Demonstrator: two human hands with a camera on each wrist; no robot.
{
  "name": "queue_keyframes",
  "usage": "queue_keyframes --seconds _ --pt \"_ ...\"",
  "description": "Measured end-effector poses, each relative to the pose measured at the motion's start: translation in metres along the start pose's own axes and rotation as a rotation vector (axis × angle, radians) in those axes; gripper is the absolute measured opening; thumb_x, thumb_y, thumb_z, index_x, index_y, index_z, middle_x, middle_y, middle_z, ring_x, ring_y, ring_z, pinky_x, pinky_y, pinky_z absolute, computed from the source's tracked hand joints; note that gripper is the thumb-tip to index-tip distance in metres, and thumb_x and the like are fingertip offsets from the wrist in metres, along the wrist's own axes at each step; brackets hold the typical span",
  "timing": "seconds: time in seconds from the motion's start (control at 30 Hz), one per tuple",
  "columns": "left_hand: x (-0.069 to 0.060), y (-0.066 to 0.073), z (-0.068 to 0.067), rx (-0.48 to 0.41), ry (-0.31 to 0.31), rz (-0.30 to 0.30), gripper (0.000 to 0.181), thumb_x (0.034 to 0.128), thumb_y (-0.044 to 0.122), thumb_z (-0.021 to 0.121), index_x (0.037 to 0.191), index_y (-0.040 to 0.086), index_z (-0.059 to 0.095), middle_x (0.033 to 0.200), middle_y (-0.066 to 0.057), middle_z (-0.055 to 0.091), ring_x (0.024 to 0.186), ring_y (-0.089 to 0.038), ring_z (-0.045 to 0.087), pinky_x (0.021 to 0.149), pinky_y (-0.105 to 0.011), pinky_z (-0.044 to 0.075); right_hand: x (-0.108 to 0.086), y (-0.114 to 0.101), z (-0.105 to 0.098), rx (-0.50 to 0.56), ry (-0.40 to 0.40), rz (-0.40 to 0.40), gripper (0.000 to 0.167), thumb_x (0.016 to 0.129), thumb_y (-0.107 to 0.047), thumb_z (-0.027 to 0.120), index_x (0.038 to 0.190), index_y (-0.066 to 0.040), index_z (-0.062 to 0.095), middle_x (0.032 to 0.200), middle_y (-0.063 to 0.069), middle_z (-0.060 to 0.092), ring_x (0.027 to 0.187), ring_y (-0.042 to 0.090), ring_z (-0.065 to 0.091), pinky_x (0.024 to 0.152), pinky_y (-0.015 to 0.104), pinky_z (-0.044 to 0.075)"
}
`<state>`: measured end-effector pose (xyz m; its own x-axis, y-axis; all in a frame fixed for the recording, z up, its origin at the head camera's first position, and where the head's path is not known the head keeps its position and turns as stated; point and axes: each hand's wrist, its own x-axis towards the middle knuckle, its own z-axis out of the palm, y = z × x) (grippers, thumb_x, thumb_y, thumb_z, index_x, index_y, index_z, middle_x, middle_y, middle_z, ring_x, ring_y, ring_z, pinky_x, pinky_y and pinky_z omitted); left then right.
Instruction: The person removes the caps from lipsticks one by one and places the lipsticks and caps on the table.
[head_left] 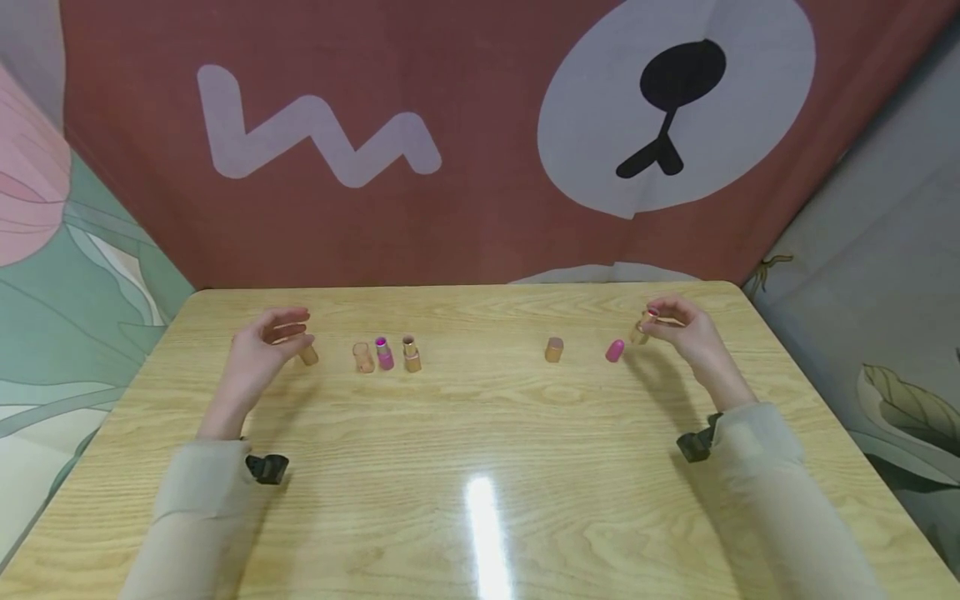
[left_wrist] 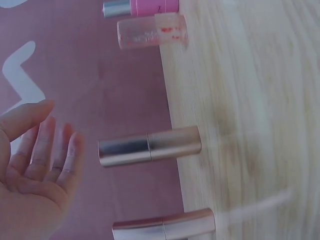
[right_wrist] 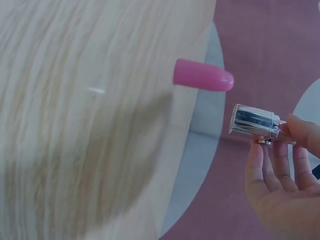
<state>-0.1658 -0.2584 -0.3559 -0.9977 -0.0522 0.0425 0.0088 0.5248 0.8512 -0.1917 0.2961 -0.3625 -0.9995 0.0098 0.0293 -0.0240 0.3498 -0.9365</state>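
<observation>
My right hand (head_left: 684,329) pinches a gold uncapped lipstick (right_wrist: 254,122) between thumb and fingers; I cannot tell whether its base touches the table. Just left of it a pink rounded cap (head_left: 615,351) stands upright. My left hand (left_wrist: 42,175) holds nothing, its fingers loosely bent. Two closed gold lipstick tubes stand beside that hand: one tube (left_wrist: 150,146) shows whole in the left wrist view, the other tube (left_wrist: 164,225) is cut off at the bottom. In the head view the left hand partly hides this pair, and one gold tube (head_left: 309,356) shows beside the fingers.
Right of the left hand stand a clear cap (head_left: 363,358), a pink lipstick tube (head_left: 384,354) and an uncapped gold lipstick (head_left: 412,355). A gold cap (head_left: 554,350) stands right of the middle. A red-brown cloth (head_left: 450,233) hangs behind the wooden table (head_left: 390,467).
</observation>
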Motion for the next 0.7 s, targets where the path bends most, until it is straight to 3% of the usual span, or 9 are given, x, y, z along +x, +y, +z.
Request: queue_keyframes --seconds 0.17,0.3,0.43,0.57,0.63,0.7 --pt "-0.002 -0.004 -0.007 -0.034 0.045 0.008 0.038 0.0929 0.027 0.063 0.129 0.016 0.054 0.110 0.027 0.052 0.098 0.012 0.052 0.077 -0.009 0.046 0.001 0.005 -0.003 -0.025 -0.001 0.014 0.028 0.090 -0.007 0.064 0.097 -0.033 0.057 0.088 -0.030 0.057 0.081 -0.013 0.058 0.075 0.005 0.045" --pt "-0.003 -0.005 -0.014 -0.035 0.060 -0.045 0.039 0.0916 0.035 0.063 0.128 0.024 0.054 0.107 0.030 0.049 0.093 0.015 0.051 0.068 -0.018 0.048 0.001 0.008 -0.004 -0.079 -0.007 0.042 0.023 0.091 -0.010 0.064 0.100 -0.029 0.056 0.088 -0.030 0.055 0.081 -0.014 0.056 0.075 0.005 0.044" --pt "-0.003 -0.008 -0.016 -0.023 0.078 -0.082 0.047 0.0902 0.041 0.063 0.132 0.023 0.052 0.118 0.018 0.052 0.104 0.003 0.052 0.066 -0.019 0.049 0.002 0.009 -0.004 -0.124 -0.010 0.072 0.018 0.091 -0.011 0.063 0.107 -0.017 0.056 0.087 -0.029 0.054 0.083 -0.013 0.052 0.076 0.005 0.042" --pt "0.001 -0.014 -0.014 0.003 0.108 -0.038 0.051 0.0915 0.030 0.064 0.137 0.012 0.049 0.126 0.006 0.053 0.110 -0.003 0.050 0.074 -0.009 0.048 0.002 0.011 -0.004 -0.138 -0.013 0.077 0.024 0.091 -0.009 0.063 0.112 -0.004 0.054 0.084 -0.029 0.054 0.083 -0.011 0.050 0.075 0.006 0.042" --pt "0.002 -0.016 -0.013 0.024 0.123 -0.018 0.051 0.0918 0.022 0.064 0.138 0.007 0.048 0.128 0.001 0.054 0.109 -0.003 0.051 0.079 -0.004 0.044 0.001 0.013 -0.005 -0.123 -0.015 0.064 0.024 0.090 -0.006 0.063 0.112 0.000 0.054 0.082 -0.029 0.055 0.081 -0.012 0.052 0.074 0.006 0.043" --pt "0.004 -0.017 -0.011 0.038 0.127 -0.022 0.053 0.0921 0.018 0.064 0.139 0.005 0.045 0.133 -0.008 0.052 0.113 -0.009 0.052 0.086 -0.007 0.044 0.001 0.015 -0.005 -0.100 -0.019 0.054 0.022 0.090 -0.003 0.062 0.110 -0.001 0.055 0.082 -0.029 0.056 0.080 -0.012 0.053 0.073 0.005 0.044"
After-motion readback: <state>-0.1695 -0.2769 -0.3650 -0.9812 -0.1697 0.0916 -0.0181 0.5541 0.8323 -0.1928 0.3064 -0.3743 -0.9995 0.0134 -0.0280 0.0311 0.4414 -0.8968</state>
